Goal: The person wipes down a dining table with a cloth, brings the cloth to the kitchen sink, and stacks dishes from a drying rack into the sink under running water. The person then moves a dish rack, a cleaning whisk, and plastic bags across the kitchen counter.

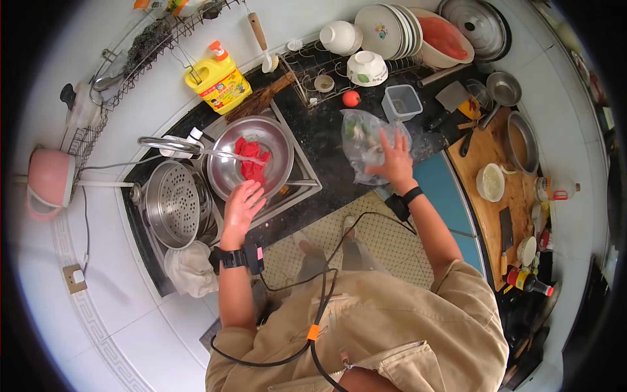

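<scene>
**L hand by the wash bowl, R hand over the bag, both w/ nothing gripped**

Metal bowl (220, 163) sits in the sink (312, 189), w/ a crumpled red item (251, 160) inside; can't tell if it's cloth or plastic. Water runs from the faucet (163, 142) in a thin stream onto it.

L hand (240, 208) is at the bowl's near rim, palm up, fingers (251, 190) loosely spread, nothing in them. Can't tell if it touches the rim.

R hand (396, 166) is over the near R part of a clear plastic bag (356, 157) w/ green & pale contents, on the black table (326, 147). R fingers (385, 139) spread wide, no grip on anything; contact w/ bag unclear.

Just behind the bag: clear tub (402, 101) & a small round red item (351, 98), nr the wire dish rack (300, 72). Yellow jug (219, 81) w/ red pump stands behind the sink. Perforated steel pan (171, 204) is L of the bowl, white cloth (191, 269) just below it in view.

Far R: wooden board (480, 147) w/ a white bowl (490, 182) & a cleaver (505, 228) on top.
</scene>
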Demonstrator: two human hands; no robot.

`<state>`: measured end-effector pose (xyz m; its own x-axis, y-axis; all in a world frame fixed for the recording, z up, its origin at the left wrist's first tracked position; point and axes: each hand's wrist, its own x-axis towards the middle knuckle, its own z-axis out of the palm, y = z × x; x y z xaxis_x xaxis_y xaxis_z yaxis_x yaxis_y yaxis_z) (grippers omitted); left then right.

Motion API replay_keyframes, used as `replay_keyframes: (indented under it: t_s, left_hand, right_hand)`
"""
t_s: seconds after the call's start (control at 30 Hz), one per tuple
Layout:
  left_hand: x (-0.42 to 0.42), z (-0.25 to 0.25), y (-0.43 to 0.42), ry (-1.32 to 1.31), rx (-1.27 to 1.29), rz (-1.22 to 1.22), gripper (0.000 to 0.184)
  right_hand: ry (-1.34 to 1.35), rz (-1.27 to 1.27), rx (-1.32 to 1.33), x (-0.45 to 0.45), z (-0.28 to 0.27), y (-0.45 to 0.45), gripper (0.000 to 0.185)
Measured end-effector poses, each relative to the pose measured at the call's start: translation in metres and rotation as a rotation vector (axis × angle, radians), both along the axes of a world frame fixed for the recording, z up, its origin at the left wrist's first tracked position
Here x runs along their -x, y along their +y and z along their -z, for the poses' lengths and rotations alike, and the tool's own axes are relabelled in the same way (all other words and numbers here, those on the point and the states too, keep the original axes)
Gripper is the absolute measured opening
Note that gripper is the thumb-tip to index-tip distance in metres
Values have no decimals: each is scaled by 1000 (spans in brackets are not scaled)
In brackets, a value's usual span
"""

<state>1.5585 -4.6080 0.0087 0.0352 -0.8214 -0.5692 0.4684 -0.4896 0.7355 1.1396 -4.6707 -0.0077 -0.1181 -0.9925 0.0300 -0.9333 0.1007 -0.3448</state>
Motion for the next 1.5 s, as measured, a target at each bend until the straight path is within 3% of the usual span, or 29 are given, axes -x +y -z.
replay_keyframes:
  t_s: [0.07,0.1,0.17,0.2,0.27,0.43,0.5,0.57,0.7,0.97,1.07,1.2,1.27,1.3,1.37,1.43,1.5]
  left_hand:
    - [11,1,-5,-32,28,66,40]
    - [19,-1,-9,-31,30,67,40]
    - [35,-12,-12,-50,65,122,32]
    - [43,-18,-14,-50,57,123,32]
    - [58,-26,-22,-97,83,225,30]
    - [96,-23,-44,-91,144,334,33]
    - [109,-24,-51,-105,121,368,35]
    - [121,-21,-56,-110,118,410,35]
    - [152,-27,-62,-114,133,505,37]
    - [188,-12,-72,-90,134,535,36]
    - [190,-8,-70,-89,115,505,35]
    - [193,-6,-67,-109,80,447,31]
    - [188,-2,-62,-142,68,428,30]
    - [182,-2,-60,-146,67,401,30]
    - [172,0,-50,-174,44,356,31]
    - [157,9,-40,-176,29,338,33]
    - [145,12,-33,-178,24,339,35]
  right_hand:
    - [134,-98,-55,-3,11,0,76]
    - [135,-97,-53,6,23,-8,76]
    - [53,-120,-47,31,49,-21,41]
    - [52,-120,-55,32,38,-17,41]
    - [-259,-58,425,35,-24,-14,19]
    - [-781,105,154,71,-109,13,19]
    - [-798,114,157,87,-138,40,17]
    - [-1014,143,190,109,-150,65,16]
    - [-969,300,171,146,-173,110,13]
    - [-500,617,707,319,-216,193,17]
    - [-312,686,713,394,-207,208,20]
    - [-299,772,541,439,-164,208,26]
    - [448,527,228,469,-123,213,40]
    - [528,618,-89,424,-139,199,53]
    - [476,649,41,354,-149,166,55]
    - [273,390,401,284,-150,124,51]
    - [-121,366,286,213,-141,67,46]
